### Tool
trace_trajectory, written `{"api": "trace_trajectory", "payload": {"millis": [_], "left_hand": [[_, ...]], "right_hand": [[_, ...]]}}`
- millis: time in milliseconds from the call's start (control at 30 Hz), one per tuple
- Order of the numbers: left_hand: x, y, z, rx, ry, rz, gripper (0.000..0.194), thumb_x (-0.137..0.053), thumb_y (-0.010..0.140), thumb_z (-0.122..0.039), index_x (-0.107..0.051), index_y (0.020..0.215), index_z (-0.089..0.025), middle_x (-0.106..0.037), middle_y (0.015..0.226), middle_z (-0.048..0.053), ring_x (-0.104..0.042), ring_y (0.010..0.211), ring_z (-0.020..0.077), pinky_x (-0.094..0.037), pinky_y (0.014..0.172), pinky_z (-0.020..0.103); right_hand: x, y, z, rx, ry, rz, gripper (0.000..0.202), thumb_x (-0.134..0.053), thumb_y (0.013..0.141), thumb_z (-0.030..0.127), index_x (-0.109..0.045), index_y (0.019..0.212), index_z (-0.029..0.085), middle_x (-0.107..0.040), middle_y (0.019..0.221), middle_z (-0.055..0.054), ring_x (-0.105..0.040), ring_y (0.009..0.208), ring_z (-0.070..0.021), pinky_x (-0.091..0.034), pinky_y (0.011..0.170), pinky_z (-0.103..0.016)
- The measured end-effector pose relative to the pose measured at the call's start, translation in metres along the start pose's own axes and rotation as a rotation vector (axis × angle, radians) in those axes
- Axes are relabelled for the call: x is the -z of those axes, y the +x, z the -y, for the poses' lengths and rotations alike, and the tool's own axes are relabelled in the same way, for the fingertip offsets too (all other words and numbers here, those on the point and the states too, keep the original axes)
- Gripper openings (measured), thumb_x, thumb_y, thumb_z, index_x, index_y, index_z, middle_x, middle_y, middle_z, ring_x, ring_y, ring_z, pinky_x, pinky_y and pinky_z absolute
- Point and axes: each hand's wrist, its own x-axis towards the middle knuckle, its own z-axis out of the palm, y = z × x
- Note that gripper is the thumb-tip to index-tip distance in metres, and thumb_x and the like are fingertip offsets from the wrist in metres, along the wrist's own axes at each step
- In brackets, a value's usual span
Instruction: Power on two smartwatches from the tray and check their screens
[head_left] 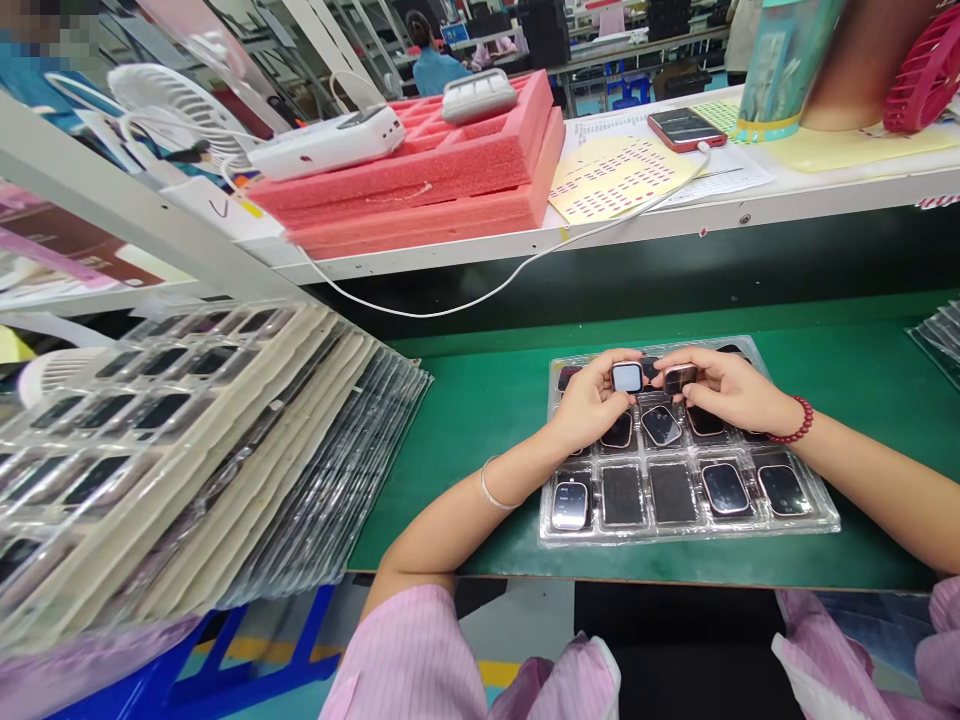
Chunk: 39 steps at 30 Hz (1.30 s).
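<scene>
Over a clear plastic tray (675, 538), both hands hold square smartwatch bodies without straps. My left hand (596, 402) grips a smartwatch with a lit, pale screen (628, 377) between thumb and fingers. A second smartwatch, dark-faced (680, 378), is pinched in my right hand (724, 388), close beside the first one. Below them the tray's pockets hold several more watches, such as a tilted one (661, 426) and a front-row one (726, 488). At the front left lies a watch with text on its screen (570, 505). Two front pockets (622, 495) show only dark bottoms.
A tall, leaning stack of watch-filled trays (247, 480) stands at the left. Behind the green table (465, 420) runs a white shelf (480, 262) with pink foam (420, 190), a phone (686, 128) and a dangling white cable (450, 312). More trays (941, 340) sit at the right edge.
</scene>
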Motion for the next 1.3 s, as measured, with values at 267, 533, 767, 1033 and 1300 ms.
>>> {"api": "trace_trajectory", "payload": {"millis": [267, 533, 767, 1033, 1300], "left_hand": [[-0.0018, -0.0005, -0.0024, 0.03, -0.035, -0.01, 0.059, -0.059, 0.068, -0.004, -0.051, 0.124, -0.019, -0.07, 0.106, 0.007, -0.067, 0.098, 0.0175, -0.056, 0.083, 0.03], [-0.0014, 0.0002, -0.0013, 0.003, -0.038, 0.007, 0.052, -0.058, 0.068, -0.005, -0.055, 0.119, -0.018, -0.068, 0.113, 0.008, -0.067, 0.091, 0.014, -0.056, 0.084, 0.029], [-0.0004, -0.0003, -0.001, 0.007, -0.046, 0.025, 0.055, -0.058, 0.07, -0.005, -0.054, 0.123, -0.019, -0.068, 0.115, 0.008, -0.068, 0.086, 0.013, -0.056, 0.085, 0.03], [-0.0005, -0.0007, 0.0009, -0.013, -0.028, 0.01, 0.047, -0.067, 0.077, -0.015, -0.056, 0.123, -0.018, -0.067, 0.114, 0.01, -0.067, 0.095, 0.0168, -0.056, 0.084, 0.03], [-0.0013, -0.0012, -0.0024, -0.023, -0.055, 0.025, 0.054, -0.069, 0.079, -0.021, -0.052, 0.13, -0.02, -0.066, 0.11, 0.008, -0.066, 0.092, 0.0158, -0.057, 0.084, 0.03]], "right_hand": [[0.0003, 0.0011, 0.0032, -0.068, 0.081, -0.002, 0.034, -0.059, 0.084, 0.016, -0.064, 0.117, 0.019, -0.072, 0.11, -0.009, -0.071, 0.089, -0.0203, -0.063, 0.073, -0.035], [0.0041, 0.0042, 0.0026, -0.197, 0.23, -0.015, 0.037, -0.06, 0.085, 0.021, -0.065, 0.122, 0.02, -0.073, 0.104, -0.008, -0.071, 0.077, -0.0184, -0.063, 0.063, -0.031], [0.0056, 0.0043, -0.0004, -0.263, 0.332, -0.041, 0.035, -0.056, 0.086, 0.02, -0.066, 0.119, 0.022, -0.073, 0.103, -0.006, -0.072, 0.077, -0.0175, -0.064, 0.065, -0.03], [0.003, 0.0034, 0.0053, -0.144, 0.159, -0.007, 0.04, -0.06, 0.082, 0.017, -0.064, 0.122, 0.021, -0.073, 0.11, -0.008, -0.071, 0.077, -0.0173, -0.063, 0.066, -0.032], [-0.0004, 0.0003, 0.0078, -0.055, 0.075, -0.001, 0.039, -0.06, 0.08, 0.014, -0.066, 0.118, 0.02, -0.072, 0.104, -0.008, -0.071, 0.082, -0.018, -0.063, 0.069, -0.031]]}}
